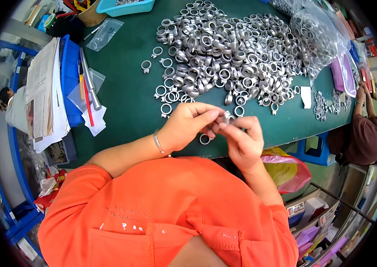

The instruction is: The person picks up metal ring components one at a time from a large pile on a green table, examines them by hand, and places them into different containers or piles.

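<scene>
Near the table's front edge, my left hand and my right hand meet with their fingertips pinched around one small silver metal ring. Fingers cover part of that ring, and the right fingertips look slightly blurred. Just below the left fingers, another ring lies on the green table. Beyond both hands spreads a large heap of similar grey metal rings, each with a small raised setting. A few loose rings lie at the heap's left side.
A clear bag of rings slumps at the far right. Left stand a blue tray, papers, a red pen and a tapered metal rod. A turquoise basin sits far back. Another person works at the right.
</scene>
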A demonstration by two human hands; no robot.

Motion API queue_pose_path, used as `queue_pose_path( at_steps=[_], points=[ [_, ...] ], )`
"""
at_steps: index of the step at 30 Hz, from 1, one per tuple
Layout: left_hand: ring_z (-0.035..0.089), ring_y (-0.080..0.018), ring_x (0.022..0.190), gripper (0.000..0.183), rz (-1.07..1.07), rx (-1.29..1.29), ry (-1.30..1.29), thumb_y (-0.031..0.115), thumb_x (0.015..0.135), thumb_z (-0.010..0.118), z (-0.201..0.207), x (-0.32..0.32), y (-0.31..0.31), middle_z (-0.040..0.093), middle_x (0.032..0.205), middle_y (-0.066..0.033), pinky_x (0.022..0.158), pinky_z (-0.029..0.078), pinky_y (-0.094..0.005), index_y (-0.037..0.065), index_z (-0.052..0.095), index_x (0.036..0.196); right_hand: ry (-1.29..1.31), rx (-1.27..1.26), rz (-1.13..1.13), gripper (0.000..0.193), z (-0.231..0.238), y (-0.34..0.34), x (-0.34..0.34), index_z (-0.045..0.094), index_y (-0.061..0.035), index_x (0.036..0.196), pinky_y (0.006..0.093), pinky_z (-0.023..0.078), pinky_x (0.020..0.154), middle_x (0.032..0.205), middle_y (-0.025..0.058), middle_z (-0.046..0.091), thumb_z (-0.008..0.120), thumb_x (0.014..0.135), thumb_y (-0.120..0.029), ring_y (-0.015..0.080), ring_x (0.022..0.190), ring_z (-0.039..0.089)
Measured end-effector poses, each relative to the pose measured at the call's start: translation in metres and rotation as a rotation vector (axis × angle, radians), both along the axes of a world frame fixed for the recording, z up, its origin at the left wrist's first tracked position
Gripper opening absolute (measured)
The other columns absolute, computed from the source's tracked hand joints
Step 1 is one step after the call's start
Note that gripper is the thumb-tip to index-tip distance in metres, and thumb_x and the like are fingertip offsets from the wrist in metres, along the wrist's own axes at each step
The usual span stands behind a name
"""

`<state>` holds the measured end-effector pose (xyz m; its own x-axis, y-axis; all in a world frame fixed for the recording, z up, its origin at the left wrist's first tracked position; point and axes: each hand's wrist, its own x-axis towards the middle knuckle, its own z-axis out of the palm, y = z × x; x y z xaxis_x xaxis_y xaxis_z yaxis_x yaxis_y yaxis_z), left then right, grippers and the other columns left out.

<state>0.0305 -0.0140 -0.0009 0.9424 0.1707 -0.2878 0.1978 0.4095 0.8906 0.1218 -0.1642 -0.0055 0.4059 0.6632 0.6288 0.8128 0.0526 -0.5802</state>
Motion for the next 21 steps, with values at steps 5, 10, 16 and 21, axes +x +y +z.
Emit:
queue_pose_path(
  at_steps=[5,10,16,21],
  points=[
    [0.059,-0.0121,0.077,0.023,0.087,-0.273,0.056,0.013,0.09,0.051,-0.009,-0.008,0.003,0.061,0.088,-0.0084,0.067,0.051,-0.0248,-0.004,0.058,0.105,0.123,-0.007,0.193,0.03,0.005,0.007,0.0,0.064,-0.0011,0.09,0.0286,0.045,0.062,0.085,0.0085,0.057,0.072,0.061,0.003,0.021,0.073,0.055],
    [0.059,-0.0129,0.078,0.019,0.1,-0.027,-0.079,0.003,0.085,0.056,-0.005,-0.01,0.001,0.059,0.094,-0.0081,0.069,0.051,-0.0236,-0.004,0.06,0.101,0.202,-0.016,0.026,0.024,-0.004,0.012,0.002,0.059,-0.0003,0.084,0.0272,0.048,0.059,0.084,0.0116,0.059,0.071,0.064,0.006,0.0211,0.07,0.058],
    [0.058,-0.0137,0.086,0.019,0.107,0.183,-0.194,-0.005,0.078,0.061,-0.007,-0.01,0.003,0.056,0.098,-0.008,0.076,0.05,-0.0231,-0.005,0.062,0.097,0.504,-0.018,0.028,0.016,-0.011,0.01,-0.001,0.06,0.0019,0.084,0.0265,0.049,0.063,0.084,0.0109,0.061,0.066,0.071,0.007,0.0196,0.073,0.06],
    [0.058,-0.0131,0.085,0.017,0.115,0.3,-0.195,-0.005,0.076,0.063,-0.007,-0.01,0.001,0.056,0.096,-0.0076,0.074,0.05,-0.0225,-0.003,0.064,0.093,0.461,-0.038,0.034,0.015,-0.008,0.009,-0.002,0.06,0.0018,0.084,0.027,0.049,0.065,0.084,0.0125,0.062,0.066,0.07,0.006,0.0208,0.074,0.061]
  ],
)
